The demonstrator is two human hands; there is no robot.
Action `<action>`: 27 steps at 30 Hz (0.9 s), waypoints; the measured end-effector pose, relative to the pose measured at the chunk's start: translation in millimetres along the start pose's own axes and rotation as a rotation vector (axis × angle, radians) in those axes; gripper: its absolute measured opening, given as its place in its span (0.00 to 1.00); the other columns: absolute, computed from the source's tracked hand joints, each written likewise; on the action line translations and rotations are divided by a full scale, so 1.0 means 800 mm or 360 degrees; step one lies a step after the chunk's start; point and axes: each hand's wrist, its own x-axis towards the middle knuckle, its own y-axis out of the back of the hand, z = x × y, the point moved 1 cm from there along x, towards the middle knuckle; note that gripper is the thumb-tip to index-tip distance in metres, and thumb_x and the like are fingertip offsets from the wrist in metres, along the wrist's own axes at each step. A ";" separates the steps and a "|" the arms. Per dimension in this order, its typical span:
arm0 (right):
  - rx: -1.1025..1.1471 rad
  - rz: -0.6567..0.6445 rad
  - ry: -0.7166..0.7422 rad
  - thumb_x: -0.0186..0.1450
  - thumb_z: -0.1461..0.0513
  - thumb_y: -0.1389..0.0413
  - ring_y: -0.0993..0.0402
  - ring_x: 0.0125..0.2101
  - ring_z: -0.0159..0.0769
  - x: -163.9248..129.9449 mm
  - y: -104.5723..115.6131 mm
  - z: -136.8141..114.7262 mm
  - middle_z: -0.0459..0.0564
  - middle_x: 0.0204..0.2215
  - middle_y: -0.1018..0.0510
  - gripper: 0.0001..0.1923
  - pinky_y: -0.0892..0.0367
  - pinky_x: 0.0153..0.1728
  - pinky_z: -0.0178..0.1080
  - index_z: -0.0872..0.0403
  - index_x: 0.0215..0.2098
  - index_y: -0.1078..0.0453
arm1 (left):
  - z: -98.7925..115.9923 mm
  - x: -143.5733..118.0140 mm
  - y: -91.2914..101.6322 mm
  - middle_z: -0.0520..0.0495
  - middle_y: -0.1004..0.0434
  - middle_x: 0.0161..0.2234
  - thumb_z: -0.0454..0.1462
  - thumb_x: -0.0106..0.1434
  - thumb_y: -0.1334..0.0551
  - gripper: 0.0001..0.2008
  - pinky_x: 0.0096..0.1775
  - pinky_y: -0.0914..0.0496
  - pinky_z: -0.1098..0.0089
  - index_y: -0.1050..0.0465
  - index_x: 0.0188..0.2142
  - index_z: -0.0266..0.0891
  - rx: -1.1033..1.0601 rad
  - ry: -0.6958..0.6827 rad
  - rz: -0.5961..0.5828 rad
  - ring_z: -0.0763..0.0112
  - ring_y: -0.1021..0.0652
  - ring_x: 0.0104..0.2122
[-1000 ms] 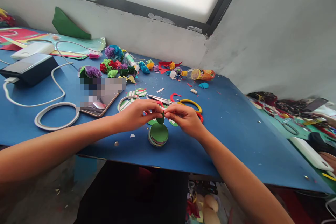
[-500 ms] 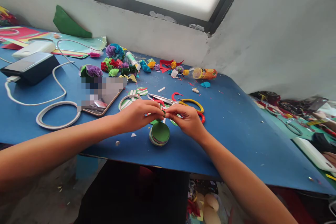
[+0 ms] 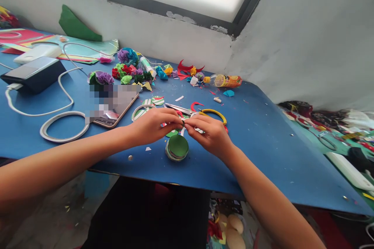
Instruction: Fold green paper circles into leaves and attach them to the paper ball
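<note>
Green paper [image 3: 183,123], a small dark bit, is caught between the two hands, raised a little off the table [image 3: 263,151]; its shape is mostly hidden by the fingers. The left grip [image 3: 153,125] is narrow, thumb and forefinger pinching the paper from its side. The right grip [image 3: 209,130] is just as narrow and holds the same paper from the other side, so that the fingertips of both almost meet.

Just below the grip, on the near side, a round stack [image 3: 176,148] stands on the table, topped by a green disc. Just beyond the grip lie the scissors [image 3: 214,113], blades pointing left, one yellow loop beside the right grip and a red loop partly covered by it. Striped discs [image 3: 158,101] lie beyond the left grip, and a pale ring [image 3: 136,110] pokes out from behind that hand. A red curl [image 3: 196,104] rests near the scissors.

Farther left of the left grip are the phone [image 3: 125,103], partly pixelated, and a grey ring [image 3: 48,133]. Ruffled flowers [image 3: 127,56] and a tube [image 3: 147,65] lie well beyond the left grip. Well beyond the right grip, a bottle [image 3: 228,81] lies on its side.
</note>
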 end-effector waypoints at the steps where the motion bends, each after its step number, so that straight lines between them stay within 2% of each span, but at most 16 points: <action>1: -0.0031 -0.0003 0.0018 0.62 0.65 0.48 0.27 0.33 0.32 0.000 0.000 0.000 0.50 0.33 0.23 0.08 0.30 0.34 0.35 0.54 0.39 0.30 | 0.000 0.000 0.000 0.48 0.25 0.31 0.31 0.60 0.42 0.05 0.35 0.32 0.78 0.27 0.33 0.35 0.0001 -0.0005 -0.0008 0.78 0.25 0.32; 8: -0.0050 -0.0067 0.0035 0.62 0.65 0.49 0.27 0.33 0.34 0.000 0.003 -0.001 0.53 0.34 0.23 0.09 0.31 0.35 0.36 0.56 0.40 0.30 | 0.000 0.002 -0.002 0.48 0.25 0.30 0.31 0.60 0.41 0.04 0.32 0.33 0.79 0.27 0.33 0.35 -0.0046 0.0032 -0.0008 0.79 0.26 0.29; 19: 0.0192 -0.0066 -0.0079 0.63 0.65 0.49 0.29 0.31 0.30 -0.001 0.004 0.004 0.49 0.31 0.25 0.08 0.32 0.34 0.35 0.54 0.39 0.30 | 0.003 0.002 0.001 0.48 0.25 0.29 0.32 0.60 0.41 0.05 0.31 0.32 0.76 0.26 0.33 0.36 -0.0171 0.0130 -0.0019 0.78 0.27 0.28; 24: 0.0171 -0.0017 -0.0194 0.62 0.66 0.49 0.30 0.29 0.30 0.002 0.000 -0.002 0.48 0.29 0.25 0.06 0.33 0.33 0.34 0.56 0.35 0.30 | 0.005 0.005 0.000 0.48 0.26 0.29 0.33 0.60 0.40 0.04 0.31 0.33 0.77 0.26 0.33 0.35 -0.0161 0.0159 -0.0016 0.79 0.28 0.27; 27: 0.0132 0.0029 -0.0293 0.61 0.66 0.50 0.31 0.27 0.29 0.005 0.000 -0.006 0.47 0.27 0.25 0.06 0.34 0.31 0.34 0.56 0.32 0.31 | 0.006 0.006 -0.001 0.49 0.25 0.29 0.34 0.60 0.40 0.04 0.30 0.33 0.77 0.27 0.33 0.35 -0.0192 0.0261 -0.0023 0.79 0.29 0.26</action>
